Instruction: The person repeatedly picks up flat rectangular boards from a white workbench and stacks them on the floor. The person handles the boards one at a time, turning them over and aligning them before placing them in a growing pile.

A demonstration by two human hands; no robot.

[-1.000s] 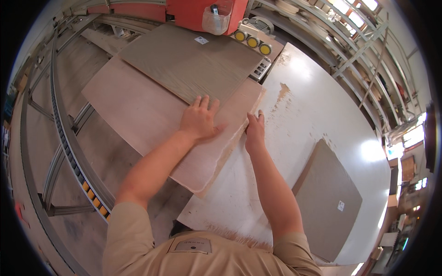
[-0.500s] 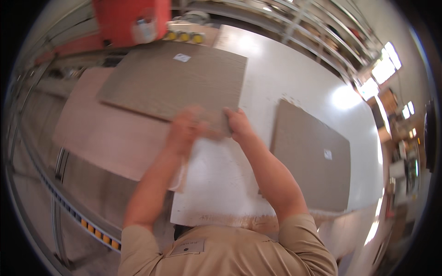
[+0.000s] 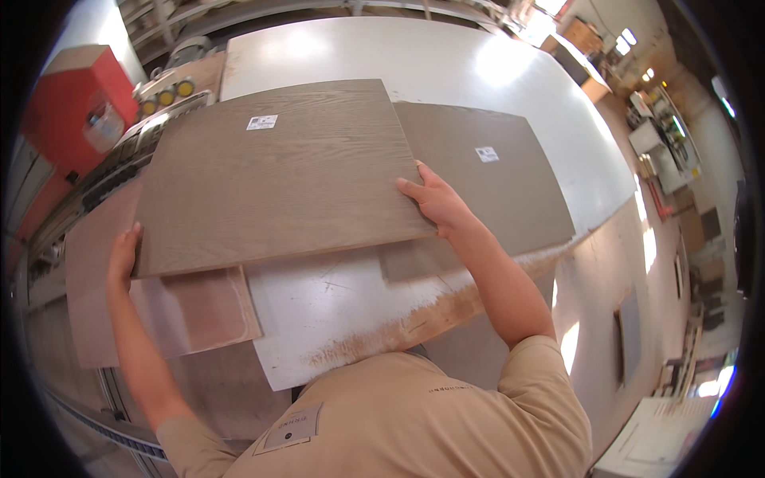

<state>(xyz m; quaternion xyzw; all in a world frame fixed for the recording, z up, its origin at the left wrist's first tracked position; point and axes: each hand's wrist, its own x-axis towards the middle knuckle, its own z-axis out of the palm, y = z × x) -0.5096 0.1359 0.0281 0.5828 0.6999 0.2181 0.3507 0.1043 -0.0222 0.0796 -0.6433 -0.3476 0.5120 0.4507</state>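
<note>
I hold a brown wood-grain panel with a small white label near its far edge. My left hand grips its left near corner, fingers over the edge. On the right edge, my right hand clasps the panel with the thumb on top; the other fingers are partly hidden by the board. A second brown panel, also labelled, lies on the white table, partly covered by the held one. Below the held panel's left part sits a pinkish-brown board.
A red machine housing stands at the far left, near a row of yellow-faced round parts. The white table's front edge is worn to brown. Roller rails run along the lower left. A wooden carton-like box stands at the back right.
My left hand has moved from the panel's near edge to its left corner. The held panel has come nearer and to the right, over the second panel. My view has turned right.
</note>
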